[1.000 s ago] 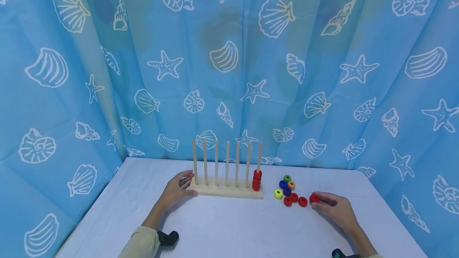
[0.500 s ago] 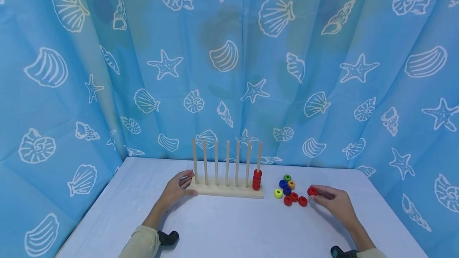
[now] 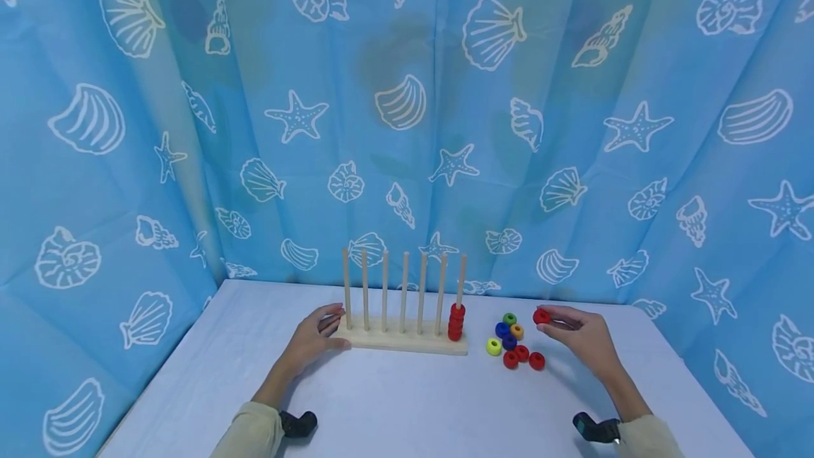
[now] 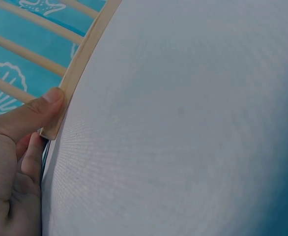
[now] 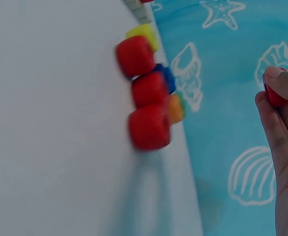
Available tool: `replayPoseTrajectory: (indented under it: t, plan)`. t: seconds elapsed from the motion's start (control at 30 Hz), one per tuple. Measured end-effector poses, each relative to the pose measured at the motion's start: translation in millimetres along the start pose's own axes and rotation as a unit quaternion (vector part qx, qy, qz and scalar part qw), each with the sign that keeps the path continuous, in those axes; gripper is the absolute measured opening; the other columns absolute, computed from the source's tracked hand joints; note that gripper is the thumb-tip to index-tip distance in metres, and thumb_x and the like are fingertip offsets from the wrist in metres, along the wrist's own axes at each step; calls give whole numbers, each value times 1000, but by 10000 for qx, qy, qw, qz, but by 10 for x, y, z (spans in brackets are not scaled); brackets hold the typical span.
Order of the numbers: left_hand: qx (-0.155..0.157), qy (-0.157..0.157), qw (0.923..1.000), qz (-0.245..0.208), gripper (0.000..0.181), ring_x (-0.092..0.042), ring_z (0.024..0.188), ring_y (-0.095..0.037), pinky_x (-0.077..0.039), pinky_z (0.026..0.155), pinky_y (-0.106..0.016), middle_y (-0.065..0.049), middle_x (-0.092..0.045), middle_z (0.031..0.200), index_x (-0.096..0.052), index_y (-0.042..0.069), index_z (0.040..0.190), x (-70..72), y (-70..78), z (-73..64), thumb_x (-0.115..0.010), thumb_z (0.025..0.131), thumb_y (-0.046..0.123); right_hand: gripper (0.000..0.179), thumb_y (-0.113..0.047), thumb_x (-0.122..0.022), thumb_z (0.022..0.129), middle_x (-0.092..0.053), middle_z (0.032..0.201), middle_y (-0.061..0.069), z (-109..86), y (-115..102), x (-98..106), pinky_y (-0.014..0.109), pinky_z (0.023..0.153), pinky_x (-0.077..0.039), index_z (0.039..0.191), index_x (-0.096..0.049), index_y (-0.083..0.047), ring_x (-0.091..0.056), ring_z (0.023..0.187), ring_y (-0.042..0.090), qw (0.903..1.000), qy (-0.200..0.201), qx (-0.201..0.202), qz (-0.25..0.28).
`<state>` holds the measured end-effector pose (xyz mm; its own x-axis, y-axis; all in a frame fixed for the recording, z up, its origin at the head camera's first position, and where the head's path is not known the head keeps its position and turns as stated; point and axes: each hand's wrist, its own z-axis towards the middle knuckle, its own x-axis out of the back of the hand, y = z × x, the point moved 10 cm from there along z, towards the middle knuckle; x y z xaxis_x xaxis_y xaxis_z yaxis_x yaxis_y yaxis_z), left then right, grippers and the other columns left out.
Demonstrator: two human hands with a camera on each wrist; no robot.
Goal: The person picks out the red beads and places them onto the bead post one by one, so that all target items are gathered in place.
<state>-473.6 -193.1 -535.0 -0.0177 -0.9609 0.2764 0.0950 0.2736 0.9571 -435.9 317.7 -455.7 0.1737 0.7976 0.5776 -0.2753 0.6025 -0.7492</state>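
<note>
A wooden peg rack with a row of upright pegs stands on the white table. Its rightmost peg carries a stack of several red beads. My left hand grips the rack's left end, thumb on the front of the base and fingers behind, as the left wrist view shows up close. Between thumb and fingertips, my right hand pinches a red bead, raised above the table to the right of the loose beads. In the right wrist view that pinched bead is partly covered by the thumb.
Loose beads lie between rack and right hand: three red, including one red bead at the near right, two blue, a yellow bead, an orange bead and a green bead. A shell-patterned blue curtain surrounds the table.
My right hand has lifted the red bead off the table and carried it up and to the left. My left hand stays on the rack's end.
</note>
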Motion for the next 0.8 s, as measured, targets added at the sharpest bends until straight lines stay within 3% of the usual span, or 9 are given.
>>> replayPoseTrajectory:
  t: [0.13,0.23,0.37,0.8]
  plan:
    - [7,14,10000,42,86,-49,130,-30,-48,100,-32,-14,-52,140,-51,7,139,5,0,2,-91,63,9,50,-37,-74,87,-63,126,11,111,-191,1,23,88,-55,128,-65,-10,-61,114,31,9995,-11,254,161]
    - [-2,9,10000,85,86,-49,130,-31,-48,101,-33,-15,-52,140,-51,7,139,7,3,0,-91,63,9,54,-40,-74,85,-62,128,11,193,-279,-20,27,89,-56,130,-63,-11,-61,116,32,9994,-93,163,303]
    - [7,26,10000,87,85,-49,130,-30,-47,101,-33,-15,-52,140,-51,7,139,15,11,-10,-90,64,8,58,-47,-74,82,-65,125,10,302,-397,-69,27,85,-58,129,-65,-13,-62,115,31,9988,-174,38,448]
    - [42,12,9999,118,86,-48,130,-32,-47,101,-34,-16,-51,141,-49,6,140,-3,42,-16,-90,64,7,52,-41,-78,82,-67,120,10,544,-944,-232,26,83,-58,123,-69,-11,-63,112,31,9953,-250,494,792]
